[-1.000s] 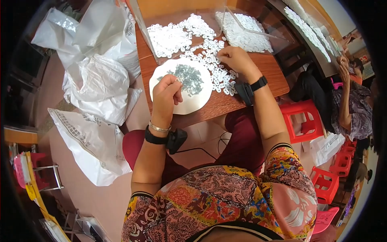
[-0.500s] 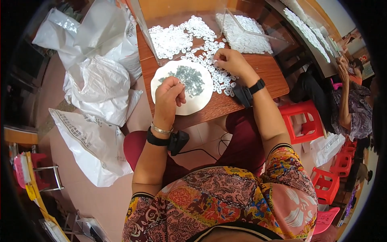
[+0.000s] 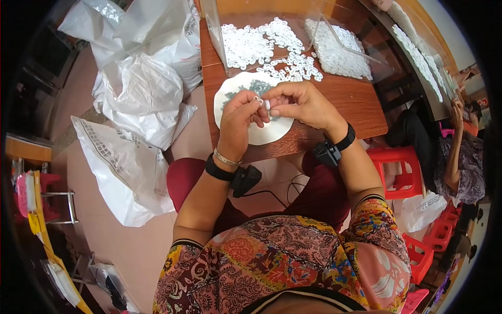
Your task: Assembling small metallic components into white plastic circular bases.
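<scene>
My left hand (image 3: 239, 118) is closed, pinching a small white part (image 3: 257, 99) between thumb and fingertips. Close against it, my right hand (image 3: 306, 104) grips a white oval piece (image 3: 267, 105) between thumb and forefinger. The fingertips of both hands come together above a round cream plate (image 3: 282, 128). A heap of small grey pieces (image 3: 260, 85) lies on that plate, partly hidden by my hands. Just beyond the plate, loose white oval pieces with holes (image 3: 295, 69) are scattered on the wooden table (image 3: 350, 102).
More white pieces fill a clear-walled box (image 3: 225, 57) and a pile (image 3: 342, 57) at the back. White sacks (image 3: 138, 99) stand on the left floor. A red stool (image 3: 400, 167) is at the right, near another seated person (image 3: 460, 167).
My right hand has come from the scattered white pieces to meet my left hand over the plate, with a white oval piece in its fingers. The view has shifted slightly.
</scene>
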A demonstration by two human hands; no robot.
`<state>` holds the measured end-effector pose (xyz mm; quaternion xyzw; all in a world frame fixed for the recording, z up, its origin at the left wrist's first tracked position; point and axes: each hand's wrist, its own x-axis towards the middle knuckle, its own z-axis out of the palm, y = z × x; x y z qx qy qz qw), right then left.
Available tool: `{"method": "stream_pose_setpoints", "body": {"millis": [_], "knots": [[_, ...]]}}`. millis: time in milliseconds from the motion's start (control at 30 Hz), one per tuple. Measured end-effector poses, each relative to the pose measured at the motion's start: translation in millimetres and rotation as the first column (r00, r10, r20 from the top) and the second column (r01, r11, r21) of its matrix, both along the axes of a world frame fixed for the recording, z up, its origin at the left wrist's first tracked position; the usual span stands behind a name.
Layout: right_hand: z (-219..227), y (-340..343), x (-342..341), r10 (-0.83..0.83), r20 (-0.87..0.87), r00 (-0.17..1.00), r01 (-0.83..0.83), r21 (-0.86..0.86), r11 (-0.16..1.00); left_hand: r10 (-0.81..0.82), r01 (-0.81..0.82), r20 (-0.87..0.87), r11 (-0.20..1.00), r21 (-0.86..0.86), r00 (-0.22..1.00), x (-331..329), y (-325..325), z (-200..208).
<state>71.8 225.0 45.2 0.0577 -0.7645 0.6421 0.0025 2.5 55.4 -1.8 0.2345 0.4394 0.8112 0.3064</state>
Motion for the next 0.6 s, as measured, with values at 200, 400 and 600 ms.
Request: {"method": "stream_pose_setpoints", "body": {"millis": [200,400,600], "knots": [[-5.3,2.7,-2.2,0.027,0.008,1.000,-0.027,-0.018,0.999,-0.027,0.026,0.040,0.999,0.030,0.999,1.5,0.6,3.0],[-6.4,5.4,-5.7,-0.116,0.068,0.991,0.124,-0.137,0.983,0.109,-0.107,0.016,0.989,-0.099,0.994,4.3,3.5,1.3],[-5.6,6.6,-7.1,-0.203,0.119,0.972,0.223,-0.190,0.956,0.116,-0.141,-0.122,0.965,-0.221,0.986,10.1,6.6,1.4]]}}
